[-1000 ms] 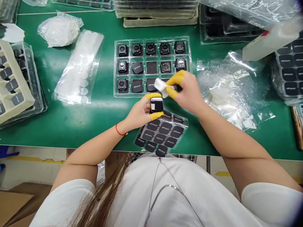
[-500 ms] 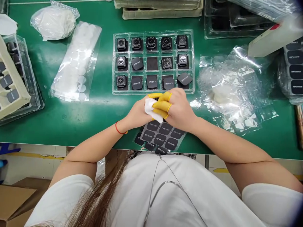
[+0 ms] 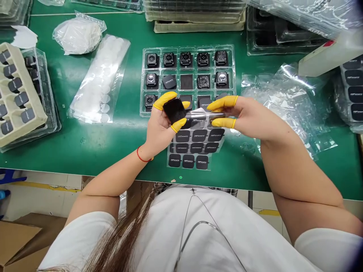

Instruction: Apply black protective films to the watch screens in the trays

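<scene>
My left hand (image 3: 161, 124), with yellow finger covers, grips a square black watch body (image 3: 174, 110) by its edges, dark glossy face showing. To its right, my right hand (image 3: 241, 113) pinches a clear sheet of black labels (image 3: 198, 121) between thumb and fingers. More label sheets (image 3: 188, 161) with black rounded squares lie below the hands. Behind them stands a clear compartment tray (image 3: 141, 81) with black watch bodies and dark square pieces; one middle compartment shows only a dark pad (image 3: 186, 81). Something white shows just above the held sheet, mostly hidden.
Left are a beige tray (image 3: 42, 115) of dark pieces, a bag of white material (image 3: 79, 34) and a strip of round clear stickers (image 3: 99, 79). Clear plastic film (image 3: 283, 105) and a whitish bottle (image 3: 326, 54) lie right. Stacked trays (image 3: 198, 13) stand behind.
My hands have moved apart. The white cloth is no longer in plain view between them; the black watch body shows in my left hand, and my right hand has taken hold of a label sheet.
</scene>
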`<state>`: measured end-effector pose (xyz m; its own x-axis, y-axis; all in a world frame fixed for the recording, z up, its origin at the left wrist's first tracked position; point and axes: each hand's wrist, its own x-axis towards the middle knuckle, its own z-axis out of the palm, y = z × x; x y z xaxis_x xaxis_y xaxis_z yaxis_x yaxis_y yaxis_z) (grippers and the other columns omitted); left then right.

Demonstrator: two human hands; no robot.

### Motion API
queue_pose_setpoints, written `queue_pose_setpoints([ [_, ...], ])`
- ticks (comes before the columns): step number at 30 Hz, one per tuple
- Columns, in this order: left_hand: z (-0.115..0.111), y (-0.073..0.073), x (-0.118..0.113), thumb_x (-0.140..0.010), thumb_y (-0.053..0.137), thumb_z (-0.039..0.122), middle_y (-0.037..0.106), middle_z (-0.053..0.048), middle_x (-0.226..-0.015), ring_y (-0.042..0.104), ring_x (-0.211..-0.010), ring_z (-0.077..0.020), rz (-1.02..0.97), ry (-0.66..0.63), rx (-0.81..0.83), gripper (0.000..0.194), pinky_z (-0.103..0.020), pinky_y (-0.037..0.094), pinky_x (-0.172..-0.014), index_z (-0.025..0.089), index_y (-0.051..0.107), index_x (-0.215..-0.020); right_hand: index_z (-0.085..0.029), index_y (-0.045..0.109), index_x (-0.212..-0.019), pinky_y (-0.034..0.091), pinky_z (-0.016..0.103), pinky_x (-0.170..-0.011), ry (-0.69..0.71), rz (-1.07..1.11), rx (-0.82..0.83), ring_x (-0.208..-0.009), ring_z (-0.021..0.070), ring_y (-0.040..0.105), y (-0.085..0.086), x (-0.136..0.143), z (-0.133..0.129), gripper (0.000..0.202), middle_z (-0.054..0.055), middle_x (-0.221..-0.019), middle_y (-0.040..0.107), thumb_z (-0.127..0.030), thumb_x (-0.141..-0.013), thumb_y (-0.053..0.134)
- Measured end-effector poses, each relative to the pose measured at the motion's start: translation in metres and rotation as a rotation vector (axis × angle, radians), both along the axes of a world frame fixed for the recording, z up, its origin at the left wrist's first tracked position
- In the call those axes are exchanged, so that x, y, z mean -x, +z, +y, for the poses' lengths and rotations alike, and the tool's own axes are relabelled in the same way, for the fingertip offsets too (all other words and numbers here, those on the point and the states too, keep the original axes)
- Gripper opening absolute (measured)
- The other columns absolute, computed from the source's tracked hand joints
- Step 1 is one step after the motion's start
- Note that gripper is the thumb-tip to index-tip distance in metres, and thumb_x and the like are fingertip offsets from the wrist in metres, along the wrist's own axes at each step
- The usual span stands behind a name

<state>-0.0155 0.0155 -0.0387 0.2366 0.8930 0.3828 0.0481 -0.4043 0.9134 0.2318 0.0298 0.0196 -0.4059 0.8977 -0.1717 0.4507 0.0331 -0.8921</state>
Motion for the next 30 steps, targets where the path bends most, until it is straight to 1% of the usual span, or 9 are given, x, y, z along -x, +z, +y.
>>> queue_pose_setpoints([
  [3, -0.005, 0.005, -0.002, -0.083, 0.061, 0.061, 0.05, -0.004, -0.134, 0.053, -0.132, -0.0297, 0.03, 0.029, 0.042, 0.066, -0.051, 0.046, -0.108, 0.04, 0.03, -0.138, -0.024, 0.074, -0.103, 0.055, 0.041, -0.082, 0.022, -0.039, 0.025, -0.088, 0.023, 0.066, 0.003, -0.005, 0.004, 0.029, 0.005, -0.099, 0.073, -0.042, -0.08, 0.07],
  [7, -0.016, 0.006, -0.007, -0.084, 0.061, 0.061, 0.051, -0.007, -0.135, 0.052, -0.132, -0.0299, 0.084, 0.023, 0.118, 0.066, -0.05, 0.047, -0.107, 0.034, 0.033, -0.137, -0.024, 0.075, -0.101, 0.053, 0.042, -0.08, 0.021, -0.187, -0.222, -0.091, 0.025, 0.066, 0.006, 0.006, -0.003, 0.024, 0.006, -0.102, 0.073, -0.038, -0.086, 0.062],
  [11, -0.025, -0.002, -0.012, -0.085, 0.061, 0.057, 0.052, -0.01, -0.135, 0.054, -0.13, -0.0289, 0.095, -0.068, 0.126, 0.059, -0.048, 0.051, -0.103, 0.028, 0.04, -0.132, -0.022, 0.073, -0.093, 0.052, 0.036, -0.073, -0.01, -0.176, -0.285, -0.083, 0.0206, 0.065, -0.006, 0.031, -0.016, 0.017, 0.004, -0.094, 0.072, -0.028, -0.085, 0.06],
  [14, -0.024, -0.002, -0.013, -0.083, 0.065, 0.057, 0.052, -0.009, -0.136, 0.053, -0.131, -0.0285, 0.044, -0.087, 0.161, 0.061, -0.045, 0.052, -0.102, 0.027, 0.04, -0.13, -0.021, 0.07, -0.085, 0.052, 0.037, -0.079, -0.024, -0.113, -0.333, -0.089, 0.0202, 0.064, -0.017, 0.042, -0.021, 0.012, 0.004, -0.095, 0.071, -0.018, -0.081, 0.06],
  [18, -0.011, 0.005, -0.01, -0.081, 0.066, 0.058, 0.057, -0.008, -0.128, 0.062, -0.119, -0.0256, -0.081, -0.015, 0.403, 0.065, -0.037, 0.057, -0.092, 0.029, 0.037, -0.132, -0.024, 0.072, -0.084, 0.048, 0.045, -0.091, -0.044, -0.095, -0.617, -0.103, 0.0231, 0.06, -0.016, 0.045, -0.028, 0.012, 0.006, -0.104, 0.069, -0.023, -0.086, 0.06],
  [20, -0.004, 0.008, -0.007, -0.078, 0.072, 0.053, 0.062, -0.007, -0.117, 0.067, -0.105, -0.0228, -0.094, -0.017, 0.534, 0.065, -0.034, 0.059, -0.084, 0.027, 0.04, -0.128, -0.026, 0.072, -0.084, 0.048, 0.046, -0.09, -0.033, -0.053, -0.661, -0.1, 0.0228, 0.06, -0.009, 0.044, -0.03, 0.011, 0.005, -0.103, 0.069, -0.027, -0.087, 0.062],
  [23, -0.003, 0.007, -0.007, -0.068, 0.083, 0.045, 0.066, -0.005, -0.102, 0.069, -0.09, -0.0197, -0.088, -0.129, 0.626, 0.07, -0.033, 0.06, -0.077, 0.024, 0.045, -0.122, -0.025, 0.071, -0.085, 0.051, 0.043, -0.086, -0.106, 0.076, -0.441, -0.091, 0.0208, 0.063, -0.003, 0.042, -0.028, 0.009, 0.004, -0.093, 0.07, -0.03, -0.085, 0.064],
  [27, -0.014, 0.005, -0.012, -0.073, 0.08, 0.035, 0.066, -0.003, -0.101, 0.069, -0.085, -0.0168, -0.017, -0.287, 0.602, 0.064, -0.032, 0.06, -0.075, 0.026, 0.045, -0.126, -0.022, 0.07, -0.08, 0.055, 0.037, -0.078, -0.204, 0.213, -0.007, -0.08, 0.0175, 0.065, -0.008, 0.042, -0.019, 0.01, 0.002, -0.085, 0.07, -0.031, -0.08, 0.068],
  [30, -0.021, 0.005, -0.012, -0.076, 0.076, 0.027, 0.065, -0.002, -0.103, 0.067, -0.08, -0.0131, 0.043, -0.305, 0.543, 0.058, -0.028, 0.059, -0.072, 0.027, 0.047, -0.126, -0.021, 0.069, -0.076, 0.055, 0.034, -0.077, -0.186, 0.251, 0.116, -0.078, 0.0162, 0.065, -0.013, 0.043, -0.017, 0.009, 0.002, -0.086, 0.071, -0.03, -0.077, 0.071],
])
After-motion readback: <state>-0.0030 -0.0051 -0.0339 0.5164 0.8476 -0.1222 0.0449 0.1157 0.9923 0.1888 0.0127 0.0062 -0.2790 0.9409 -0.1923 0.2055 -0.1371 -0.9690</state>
